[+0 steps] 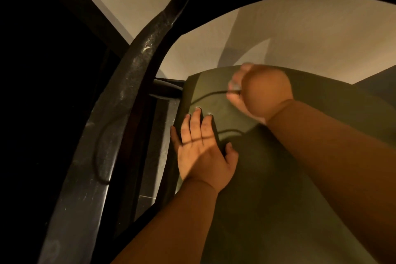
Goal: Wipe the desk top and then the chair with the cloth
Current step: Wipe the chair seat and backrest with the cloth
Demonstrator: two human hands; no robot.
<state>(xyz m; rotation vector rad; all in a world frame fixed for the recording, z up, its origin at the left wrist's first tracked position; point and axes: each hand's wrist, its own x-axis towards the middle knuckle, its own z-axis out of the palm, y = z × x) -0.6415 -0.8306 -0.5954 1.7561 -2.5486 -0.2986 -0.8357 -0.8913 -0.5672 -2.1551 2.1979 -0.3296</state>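
Head view: looks steeply down onto a chair (278, 188) in dim, warm light; 2 bare forearms reach in from the lower edge of the frame.
Chair: its olive-green seat fills the centre and lower right of the frame; a dark, scuffed armrest (120, 100) sweeps from the lower left up to the top centre, just left of the seat.
Left hand (203, 148): lies flat on the seat's left edge, a little left of the frame's centre; 4 fingers are straight and slightly spread, pointing up the frame, with the thumb out to the right; it holds nothing and its palm rests on the cushion.
Right hand (261, 90): above and to the right of the left hand, at the seat's far edge and blurred; the fingers are curled into a fist with the back of the hand toward the camera.
Cloth (234, 87): only a small pale grey scrap shows, gripped in the right hand's curled fingers on the hand's left side; too blurred to tell its shape or whether it touches the seat.
Gap: the 2 hands are apart, with bare cushion between them.
Seat marks: 2 thin dark curved lines cross the cushion near the left hand's fingertips; seam or cord, I cannot tell.
Floor (310, 34): pale beige with soft grey shadows, in the upper right beyond the seat.
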